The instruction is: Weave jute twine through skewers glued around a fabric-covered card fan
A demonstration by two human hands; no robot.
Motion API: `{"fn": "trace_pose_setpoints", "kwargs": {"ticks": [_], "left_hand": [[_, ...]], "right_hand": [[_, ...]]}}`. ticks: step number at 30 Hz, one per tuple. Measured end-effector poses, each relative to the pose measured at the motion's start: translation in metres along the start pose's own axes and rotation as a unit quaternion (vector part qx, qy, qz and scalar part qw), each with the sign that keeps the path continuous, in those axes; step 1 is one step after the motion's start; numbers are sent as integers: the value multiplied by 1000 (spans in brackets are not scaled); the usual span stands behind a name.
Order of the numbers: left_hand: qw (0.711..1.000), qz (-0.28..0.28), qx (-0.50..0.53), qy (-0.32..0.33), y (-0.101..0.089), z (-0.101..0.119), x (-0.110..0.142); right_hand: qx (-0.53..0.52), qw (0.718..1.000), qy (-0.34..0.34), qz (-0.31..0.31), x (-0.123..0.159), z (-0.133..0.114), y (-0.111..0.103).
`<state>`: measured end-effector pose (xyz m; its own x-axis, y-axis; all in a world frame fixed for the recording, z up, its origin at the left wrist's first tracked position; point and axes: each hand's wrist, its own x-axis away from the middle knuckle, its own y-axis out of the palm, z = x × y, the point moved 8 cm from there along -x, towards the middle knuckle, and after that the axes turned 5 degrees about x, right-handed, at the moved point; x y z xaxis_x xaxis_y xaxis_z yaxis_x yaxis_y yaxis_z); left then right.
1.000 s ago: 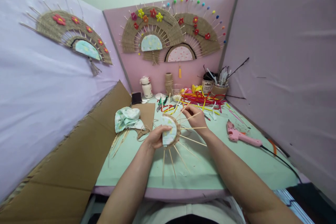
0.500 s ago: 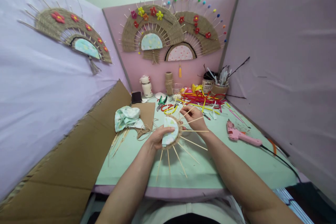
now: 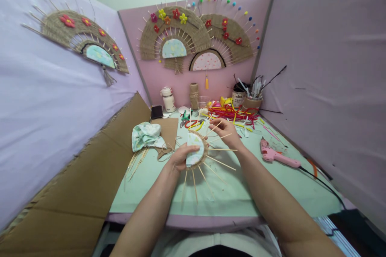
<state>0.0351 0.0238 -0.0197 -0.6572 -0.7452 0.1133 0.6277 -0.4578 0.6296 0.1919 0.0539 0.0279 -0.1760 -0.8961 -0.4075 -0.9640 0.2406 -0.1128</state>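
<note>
My left hand (image 3: 182, 156) is closed on a half-round fan base (image 3: 194, 151), its thumb lying across the pale green patterned cloth face. Twine is wound along the curved rim, and several thin wooden sticks (image 3: 221, 162) fan outward from it. Beyond the upper right sticks, my right hand (image 3: 224, 130) is closed in a pinch, with a faint thin strand of twine at its fingertips. The sticks partly cover those fingers. Loose twine (image 3: 170, 153) trails on the table left of the base.
Crumpled cloth (image 3: 146, 134) lies by cardboard (image 3: 169, 128) and loose sticks (image 3: 139, 162) on the left. Pliers (image 3: 196, 124), red pipe cleaners (image 3: 232, 114) and a twine spool (image 3: 194, 95) are behind. A pink glue gun (image 3: 279, 154) rests right. Finished fans (image 3: 177, 28) hang on the back panel.
The fan base has turned and shifted slightly to the left, its sticks moving with it. My right hand has moved a little right, still pinched.
</note>
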Motion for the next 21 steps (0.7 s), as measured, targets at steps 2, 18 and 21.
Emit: {"fn": "trace_pose_setpoints", "kwargs": {"ticks": [2, 18, 21], "left_hand": [[1000, 13, 2, 5, -4, 3, 0], [999, 11, -11, -40, -10, -2, 0], [999, 18, -11, -41, -12, -1, 0]], "right_hand": [[-104, 992, 65, -38, -3, 7, -2], [-405, 907, 91, -71, -5, -8, -25], [-383, 917, 87, -64, -3, -9, -25]]}}
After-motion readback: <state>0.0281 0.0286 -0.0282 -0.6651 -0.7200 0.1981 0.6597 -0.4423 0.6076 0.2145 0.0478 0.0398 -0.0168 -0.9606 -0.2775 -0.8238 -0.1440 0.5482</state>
